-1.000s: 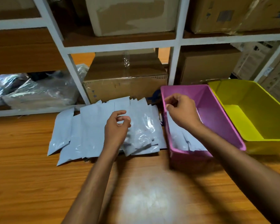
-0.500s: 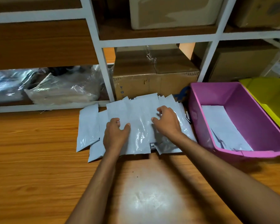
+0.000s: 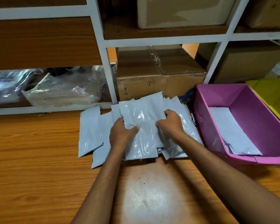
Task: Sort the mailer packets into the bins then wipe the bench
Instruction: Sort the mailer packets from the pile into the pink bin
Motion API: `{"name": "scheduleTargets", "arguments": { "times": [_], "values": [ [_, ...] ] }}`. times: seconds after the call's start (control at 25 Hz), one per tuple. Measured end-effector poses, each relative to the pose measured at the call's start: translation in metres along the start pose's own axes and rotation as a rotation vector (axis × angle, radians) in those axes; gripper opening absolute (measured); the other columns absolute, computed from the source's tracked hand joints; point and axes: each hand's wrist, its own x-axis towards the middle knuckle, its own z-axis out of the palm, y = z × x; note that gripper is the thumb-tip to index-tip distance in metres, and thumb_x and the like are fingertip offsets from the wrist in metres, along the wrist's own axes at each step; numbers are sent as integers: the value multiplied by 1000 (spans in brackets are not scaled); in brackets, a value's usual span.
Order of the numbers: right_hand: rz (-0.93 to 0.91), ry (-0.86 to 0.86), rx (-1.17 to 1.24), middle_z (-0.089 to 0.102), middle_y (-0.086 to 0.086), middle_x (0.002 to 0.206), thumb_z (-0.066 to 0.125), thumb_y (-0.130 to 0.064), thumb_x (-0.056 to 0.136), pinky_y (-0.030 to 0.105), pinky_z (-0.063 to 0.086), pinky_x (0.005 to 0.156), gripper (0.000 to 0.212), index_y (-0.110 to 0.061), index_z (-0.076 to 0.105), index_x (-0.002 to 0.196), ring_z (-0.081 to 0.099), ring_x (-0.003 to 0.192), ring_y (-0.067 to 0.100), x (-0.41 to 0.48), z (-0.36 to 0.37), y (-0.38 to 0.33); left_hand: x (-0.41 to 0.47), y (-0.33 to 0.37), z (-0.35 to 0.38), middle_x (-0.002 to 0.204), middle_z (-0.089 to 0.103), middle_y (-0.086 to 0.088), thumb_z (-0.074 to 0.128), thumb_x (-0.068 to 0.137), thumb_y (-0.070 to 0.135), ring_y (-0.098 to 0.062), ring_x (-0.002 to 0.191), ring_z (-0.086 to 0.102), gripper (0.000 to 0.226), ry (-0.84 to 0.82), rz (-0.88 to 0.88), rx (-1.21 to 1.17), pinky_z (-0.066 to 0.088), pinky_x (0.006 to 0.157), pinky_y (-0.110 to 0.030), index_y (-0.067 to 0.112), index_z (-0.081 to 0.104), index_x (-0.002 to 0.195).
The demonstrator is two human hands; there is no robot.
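**Gripping the top mailer packet with both hands**

The left grip [image 3: 122,135] holds the left edge of the top mailer packet [image 3: 142,143], with the thumb pressed on its face and the fingers tucked beneath. The right grip [image 3: 170,122] holds the right edge of the same packet, with fingers curled over it and the thumb on top. The packet lies on a fanned pile of grey packets [image 3: 89,130] on the wooden counter [image 3: 39,175], at the foot of the white shelf frame [image 3: 102,62]. The pink bin [image 3: 265,160] stands just right of the pile, with flat packets [image 3: 229,130] on its floor. The yellow bin [image 3: 275,94] stands just beside the pink one, and its contents cannot be seen. A cardboard box [image 3: 160,75] sits behind the pile, inside the frame.
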Motion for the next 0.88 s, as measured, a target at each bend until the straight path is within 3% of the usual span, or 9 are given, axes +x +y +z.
{"name": "scheduleTargets", "arguments": {
  "times": [0.12,0.28,0.44,0.56,0.68,0.88],
  "values": [
    [-23,8,138,62,-4,97,62,-11,86,30,47,67,22,-16,59,108,60,91,20,-9,-20,-7,-6,13,-14,106,66,11,72,93,40,-19,108,65,27,7,61,-209,52,87,-36,29,59,114],
    [-164,112,223,62,-5,114,68,-17,92,28,51,79,33,-22,55,121,61,103,15,-27,-70,-14,-22,40,-31,124,66,6,67,98,32,-13,113,64,30,19,127,-397,54,91,-33,28,56,126],
    [-223,243,277,61,-8,116,70,-20,90,25,50,76,39,-29,51,123,61,100,11,-36,-135,-10,-44,84,-27,122,65,12,67,99,32,-8,109,67,31,0,181,-504,57,82,-27,34,52,126],
    [-188,295,220,59,-9,118,68,-20,91,31,52,78,45,-26,48,130,60,104,15,-30,-184,14,-58,124,3,126,61,10,67,98,35,-12,109,65,42,-45,207,-451,56,86,-32,34,45,133],
    [-141,310,67,57,-5,122,67,-20,90,36,49,82,54,-22,42,139,59,106,21,-17,-227,52,-74,165,55,126,57,10,65,100,29,-12,112,62,44,-100,270,-347,51,80,-22,31,41,137],
    [-17,273,-211,66,18,125,63,-10,84,43,52,83,63,-18,39,142,63,110,42,12,-267,110,-91,206,148,144,53,-1,62,101,21,-23,128,56,57,-147,328,-111,46,99,-35,25,33,150]
  ]
}}
